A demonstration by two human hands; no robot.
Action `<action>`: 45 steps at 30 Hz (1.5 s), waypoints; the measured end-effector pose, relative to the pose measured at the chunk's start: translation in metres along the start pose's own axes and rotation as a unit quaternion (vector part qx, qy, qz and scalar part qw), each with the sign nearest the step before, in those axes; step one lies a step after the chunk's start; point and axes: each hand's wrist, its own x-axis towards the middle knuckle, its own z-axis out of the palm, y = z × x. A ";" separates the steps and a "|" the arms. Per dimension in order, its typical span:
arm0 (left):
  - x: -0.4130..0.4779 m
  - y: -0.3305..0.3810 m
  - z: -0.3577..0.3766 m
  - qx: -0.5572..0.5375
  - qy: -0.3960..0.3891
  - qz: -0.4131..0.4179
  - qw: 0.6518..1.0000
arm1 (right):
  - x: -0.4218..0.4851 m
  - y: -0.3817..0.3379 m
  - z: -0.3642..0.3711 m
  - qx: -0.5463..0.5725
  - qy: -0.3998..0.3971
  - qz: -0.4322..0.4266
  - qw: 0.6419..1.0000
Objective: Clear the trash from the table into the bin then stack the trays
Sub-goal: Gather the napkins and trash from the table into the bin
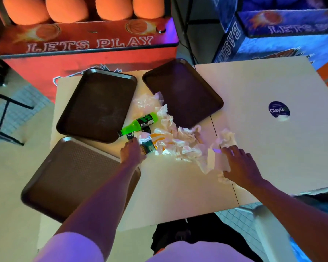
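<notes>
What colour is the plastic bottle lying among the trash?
Bright green with a dark label, bottle, seen in the head view.

A red arcade machine [87, 44] holding four orange balls [66, 8] stands beside a blue arcade machine [273, 44].
</notes>
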 end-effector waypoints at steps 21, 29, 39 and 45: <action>-0.035 0.039 -0.037 -0.005 0.081 0.105 0.991 | -0.064 0.031 0.015 0.046 -0.022 0.101 0.994; -0.081 0.173 -0.033 -0.020 0.099 0.221 0.970 | -0.118 0.080 0.042 0.082 -0.034 0.165 0.982; -0.197 0.330 0.043 -0.008 0.067 0.313 0.947 | -0.245 0.185 0.111 0.136 -0.044 0.252 0.957; -0.269 0.438 0.119 0.008 0.028 0.406 0.913 | -0.346 0.263 0.165 0.155 -0.025 0.322 0.934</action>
